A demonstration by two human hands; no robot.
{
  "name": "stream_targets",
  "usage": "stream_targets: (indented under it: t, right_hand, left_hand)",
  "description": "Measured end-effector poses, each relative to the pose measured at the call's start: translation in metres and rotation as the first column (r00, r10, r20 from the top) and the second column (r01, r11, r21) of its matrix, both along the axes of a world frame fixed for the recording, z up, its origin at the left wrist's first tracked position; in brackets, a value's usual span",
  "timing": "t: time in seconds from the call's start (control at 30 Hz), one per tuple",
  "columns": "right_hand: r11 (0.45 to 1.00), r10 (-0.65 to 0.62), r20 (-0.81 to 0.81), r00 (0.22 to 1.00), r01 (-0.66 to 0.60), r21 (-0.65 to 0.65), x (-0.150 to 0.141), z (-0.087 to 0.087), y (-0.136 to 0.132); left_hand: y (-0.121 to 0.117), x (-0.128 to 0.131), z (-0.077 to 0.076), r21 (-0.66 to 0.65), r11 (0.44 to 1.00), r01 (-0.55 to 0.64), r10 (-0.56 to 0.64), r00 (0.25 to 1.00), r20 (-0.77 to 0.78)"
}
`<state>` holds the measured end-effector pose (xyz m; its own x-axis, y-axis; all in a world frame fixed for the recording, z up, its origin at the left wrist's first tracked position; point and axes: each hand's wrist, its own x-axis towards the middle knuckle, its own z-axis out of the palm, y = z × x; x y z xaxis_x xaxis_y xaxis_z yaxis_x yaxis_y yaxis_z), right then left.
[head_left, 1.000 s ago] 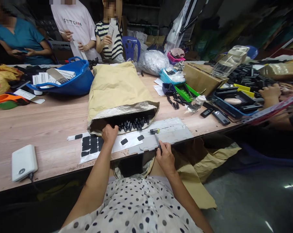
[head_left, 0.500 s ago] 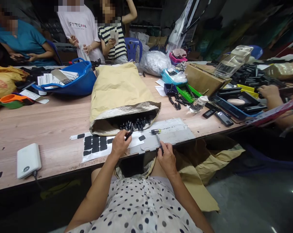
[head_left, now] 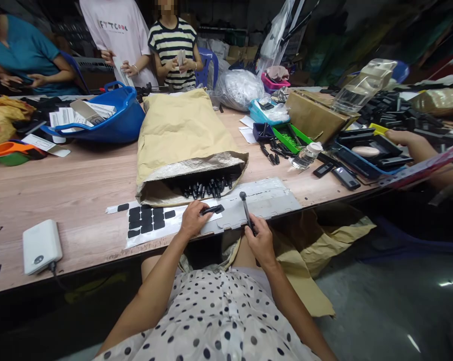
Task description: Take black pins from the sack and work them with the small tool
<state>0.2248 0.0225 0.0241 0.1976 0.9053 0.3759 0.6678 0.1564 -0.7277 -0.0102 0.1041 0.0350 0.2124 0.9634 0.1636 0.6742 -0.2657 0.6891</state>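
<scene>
The black piece (head_left: 213, 209) is pinched in my left hand (head_left: 192, 219) by the right end of the white sheet (head_left: 174, 224), whether touching it I can't tell. My right hand (head_left: 261, 239) grips the hammer (head_left: 246, 210) low, leaving its head free; the sack (head_left: 185, 125) opens toward me, presumably for easy reach.

Lone head-worn view, facing forward and down past wearer's dotted top (head_left: 207, 321); left hand (head_left: 192, 219), right hand (head_left: 259, 237) close, table (head_left: 94, 175) stretching beyond.
</scene>
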Motion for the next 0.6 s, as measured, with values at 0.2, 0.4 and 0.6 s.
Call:
stream_targets:
  t: [0.2,0.4,0.6]
  right_hand:
    - [0.960,0.274,-0.034,0.961,-0.271,0.071,-0.023,0.023,-0.012]
    - [0.943,0.334,-0.032,0.942,-0.333,0.013,-0.035,0.020,-0.018]
    - [0.939,0.340,-0.043,0.939,-0.342,-0.031,-0.035,0.018,-0.018]
  left_hand:
    - [0.000,0.000,0.001,-0.015,1.000,0.018,-0.018,1.000,0.003]
    - [0.001,0.000,-0.004,-0.009,0.999,0.031,-0.031,0.999,0.036]
    - [0.001,0.000,-0.002,-0.007,0.999,0.034,-0.034,0.999,0.043]
